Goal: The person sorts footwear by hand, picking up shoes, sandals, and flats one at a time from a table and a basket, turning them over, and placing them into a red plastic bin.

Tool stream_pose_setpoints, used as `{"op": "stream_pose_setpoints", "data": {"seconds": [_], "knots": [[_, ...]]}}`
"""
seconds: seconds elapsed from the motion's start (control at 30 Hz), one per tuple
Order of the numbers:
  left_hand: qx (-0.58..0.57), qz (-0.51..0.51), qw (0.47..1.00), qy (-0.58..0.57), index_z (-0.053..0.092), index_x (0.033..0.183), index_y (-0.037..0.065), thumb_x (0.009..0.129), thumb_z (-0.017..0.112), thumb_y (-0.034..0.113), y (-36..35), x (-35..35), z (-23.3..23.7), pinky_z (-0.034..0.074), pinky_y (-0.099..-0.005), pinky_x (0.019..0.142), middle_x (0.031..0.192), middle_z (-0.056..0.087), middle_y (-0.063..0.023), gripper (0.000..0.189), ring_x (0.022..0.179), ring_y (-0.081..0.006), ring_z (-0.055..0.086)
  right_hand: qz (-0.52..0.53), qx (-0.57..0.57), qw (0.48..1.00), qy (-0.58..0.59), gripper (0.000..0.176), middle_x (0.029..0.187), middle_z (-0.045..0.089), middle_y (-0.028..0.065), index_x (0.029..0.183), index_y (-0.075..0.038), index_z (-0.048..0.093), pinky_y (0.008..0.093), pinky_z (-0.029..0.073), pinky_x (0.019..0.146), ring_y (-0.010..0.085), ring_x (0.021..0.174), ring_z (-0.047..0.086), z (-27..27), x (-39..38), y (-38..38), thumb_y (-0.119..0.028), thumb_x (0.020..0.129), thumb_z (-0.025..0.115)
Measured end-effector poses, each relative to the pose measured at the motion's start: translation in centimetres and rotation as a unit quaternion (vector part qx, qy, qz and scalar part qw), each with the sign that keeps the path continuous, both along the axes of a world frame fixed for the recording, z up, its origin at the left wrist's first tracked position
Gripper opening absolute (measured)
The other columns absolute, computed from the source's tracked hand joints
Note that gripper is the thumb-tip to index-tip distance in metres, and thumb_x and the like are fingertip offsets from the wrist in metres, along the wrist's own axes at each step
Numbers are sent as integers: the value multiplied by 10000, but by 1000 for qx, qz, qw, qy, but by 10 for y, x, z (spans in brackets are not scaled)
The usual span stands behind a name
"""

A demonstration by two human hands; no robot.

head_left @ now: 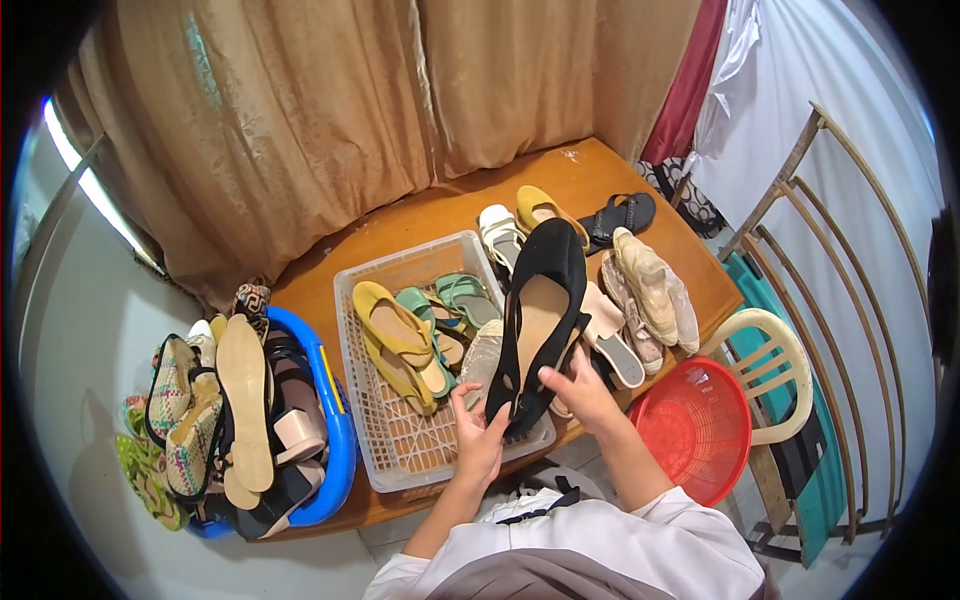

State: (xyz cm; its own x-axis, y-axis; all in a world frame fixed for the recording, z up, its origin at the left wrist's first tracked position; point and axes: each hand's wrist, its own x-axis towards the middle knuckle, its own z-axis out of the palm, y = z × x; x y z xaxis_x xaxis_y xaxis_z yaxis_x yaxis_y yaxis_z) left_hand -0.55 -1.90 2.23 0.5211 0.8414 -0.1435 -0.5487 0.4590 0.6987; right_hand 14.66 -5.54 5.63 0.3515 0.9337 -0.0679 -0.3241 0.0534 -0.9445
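Observation:
A pair of black slingback shoes (556, 262) is held up in front of me, toes pointing away and beige insole showing. My left hand (481, 436) is closed around the heel end. My right hand (582, 392) grips the right side near the heel, thumb on top and the other fingers partly hidden. Below and left of the shoes stands a clear plastic basket (405, 452) holding yellow flats (392, 325), green sandals (465, 298) and a pale lace shoe (483, 352). Pink-white slides (606, 322) lie just beyond my right hand.
On the wooden table (322, 262) are white sandals (497, 228), a yellow shoe (540, 205), black slippers (628, 214) and cream lace shoes (648, 282). A blue basket (343, 440) heaped with footwear stands left. Right are a red basket (697, 425) and a cream plastic chair (795, 370).

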Motion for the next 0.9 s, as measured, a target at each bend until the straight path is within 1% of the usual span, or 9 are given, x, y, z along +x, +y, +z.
{"op": "stream_pose_setpoints", "data": {"seconds": [0.07, 0.1, 0.17, 0.3, 0.4, 0.53, 0.57, 0.73, 0.9], "knots": [[-12, 29, 999, -21, 256, 1094, 135, 804, 586, -12, -3, 11, -6, 474, -280, 767, 1054, 524, -133, 463, 921, -154, 542, 12, 24, 996, -86, 920, 1270, 363, 122, 1357, -24, 105, 306, 319, 971, 195, 1155, 382, 0, -5, -4, -137, 695, 734], [-18, 45, 998, -30, 262, 1090, 140, 807, 593, 10, -5, 16, -10, 478, -284, 767, 1056, 523, -122, 454, 925, -156, 542, 27, 25, 998, -42, 1034, 1278, 348, 127, 1367, -24, 43, 315, 329, 967, 202, 1162, 374, 5, -10, -5, -95, 636, 771], [-18, 61, 997, -38, 272, 1082, 147, 805, 617, 49, -9, 26, -11, 445, -271, 803, 1063, 518, -97, 453, 965, -147, 516, 19, 21, 998, -57, 1012, 1272, 353, 117, 1377, -37, 29, 311, 350, 946, 188, 1138, 396, 0, -12, -3, -48, 658, 741], [59, 9, 995, 80, 280, 1073, 134, 801, 631, 70, -5, 31, -19, 409, -237, 794, 1040, 510, -85, 450, 930, -136, 506, 5, -28, 999, -35, 926, 1231, 400, 106, 1383, -44, 46, 295, 373, 911, 172, 1087, 439, -8, 3, -3, -4, 703, 673], [140, -37, 981, 126, 288, 1072, 103, 800, 630, 80, 3, 31, -19, 411, -248, 781, 1023, 514, -92, 437, 905, -140, 514, 9, -47, 997, 57, 882, 1208, 423, 112, 1382, -38, 62, 288, 394, 879, 173, 1058, 461, -4, 16, -2, 16, 711, 631], [186, -36, 973, 133, 297, 1101, 99, 804, 594, 61, 18, 30, -19, 392, -291, 832, 1157, 496, -130, 422, 1002, -173, 479, -21, -22, 996, 89, 880, 1114, 498, 120, 1380, -34, 97, 280, 450, 805, 165, 946, 537, -21, 49, 6, 28, 684, 631], [190, -31, 972, 135, 304, 1107, 96, 809, 583, 64, 24, 27, -16, 388, -289, 843, 1212, 472, -156, 410, 1044, -180, 458, -38, -71, 994, 77, 831, 1066, 514, 121, 1369, -47, 160, 284, 458, 786, 163, 921, 543, -22, 61, 5, 24, 685, 627], [125, 119, 969, 177, 401, 1021, 95, 834, 532, 97, 39, 12, -23, 441, -271, 722, 940, 544, -79, 228, 823, -155, 540, -143, -40, 989, -3, 546, 952, 510, 109, 1161, -106, 305, 280, 485, 650, 164, 782, 552, -23, 121, 9, -21, 699, 584], [52, 233, 959, 155, 424, 959, 87, 847, 506, 96, 43, 0, -34, 437, -247, 648, 767, 502, -27, 139, 682, -110, 506, -219, -52, 974, -27, 523, 882, 510, 104, 1168, -92, 295, 274, 490, 554, 150, 684, 557, -38, 174, 20, -63, 735, 588]]}}
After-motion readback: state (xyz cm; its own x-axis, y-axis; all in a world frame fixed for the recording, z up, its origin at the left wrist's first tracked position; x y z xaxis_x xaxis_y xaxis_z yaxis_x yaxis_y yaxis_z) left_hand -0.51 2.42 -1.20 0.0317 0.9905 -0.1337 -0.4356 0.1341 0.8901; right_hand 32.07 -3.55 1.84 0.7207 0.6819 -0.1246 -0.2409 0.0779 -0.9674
